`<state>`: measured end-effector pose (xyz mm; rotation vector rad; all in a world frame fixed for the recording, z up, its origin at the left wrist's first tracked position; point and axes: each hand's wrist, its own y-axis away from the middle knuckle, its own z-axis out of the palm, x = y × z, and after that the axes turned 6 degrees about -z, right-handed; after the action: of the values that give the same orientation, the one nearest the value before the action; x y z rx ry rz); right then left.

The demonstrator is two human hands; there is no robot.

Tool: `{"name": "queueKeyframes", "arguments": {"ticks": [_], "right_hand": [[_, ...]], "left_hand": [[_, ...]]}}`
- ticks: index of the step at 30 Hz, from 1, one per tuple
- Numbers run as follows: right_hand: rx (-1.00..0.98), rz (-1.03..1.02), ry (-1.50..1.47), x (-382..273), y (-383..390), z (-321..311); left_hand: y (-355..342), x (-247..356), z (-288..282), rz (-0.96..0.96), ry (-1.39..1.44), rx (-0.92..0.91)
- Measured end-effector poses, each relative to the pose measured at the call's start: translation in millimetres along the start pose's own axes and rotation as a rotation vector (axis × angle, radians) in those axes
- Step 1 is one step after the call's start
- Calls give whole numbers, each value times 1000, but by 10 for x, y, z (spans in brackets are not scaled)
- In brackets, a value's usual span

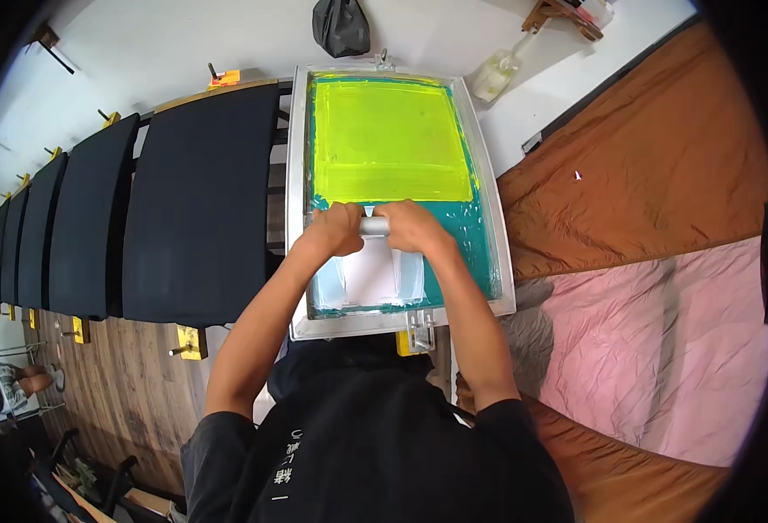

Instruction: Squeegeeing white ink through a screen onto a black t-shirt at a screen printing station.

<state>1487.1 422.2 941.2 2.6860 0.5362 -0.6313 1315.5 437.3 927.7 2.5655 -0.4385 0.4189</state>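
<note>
In front of me lies a screen-printing frame (297, 192) with a pale metal rim and green-coated mesh (460, 237). A broad rectangle of bright yellow-green ink (392, 131) covers its far part. Both hands grip the silver handle of a squeegee (374, 226), just nearer to me than that ink. My left hand (338, 228) is closed round its left part, my right hand (412, 227) round its right part. The squeegee's blade is hidden beneath my hands. Between my forearms, a whitish patch (372, 275) with pale blue sides shows on the near mesh.
Several boards covered in black fabric (201, 200) line up to the left, with yellow brackets (191, 342) at their ends. Brown cloth (645, 148) and pink cloth (663, 340) spread at the right. A black bag (341, 28) lies beyond the frame. A person's leg (35, 382) shows at lower left.
</note>
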Motion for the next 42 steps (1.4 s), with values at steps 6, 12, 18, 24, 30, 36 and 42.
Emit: {"name": "queueKeyframes", "arguments": {"ticks": [6, 12, 18, 24, 30, 36, 42], "right_hand": [[128, -25, 34, 9, 197, 260], [265, -53, -26, -300, 831, 495], [198, -65, -84, -471, 1284, 604], [74, -37, -70, -369, 870, 343], [145, -14, 20, -248, 512, 99], [273, -81, 83, -199, 571, 195], [368, -61, 112, -83, 441, 355]], "left_hand": [[211, 28, 242, 88, 61, 176], [784, 155, 629, 186, 81, 360], [1217, 243, 795, 204, 82, 336], [881, 130, 462, 170, 113, 171], [526, 187, 30, 139, 167, 250], [556, 248, 215, 143, 191, 302], [369, 159, 434, 166, 167, 398]]}}
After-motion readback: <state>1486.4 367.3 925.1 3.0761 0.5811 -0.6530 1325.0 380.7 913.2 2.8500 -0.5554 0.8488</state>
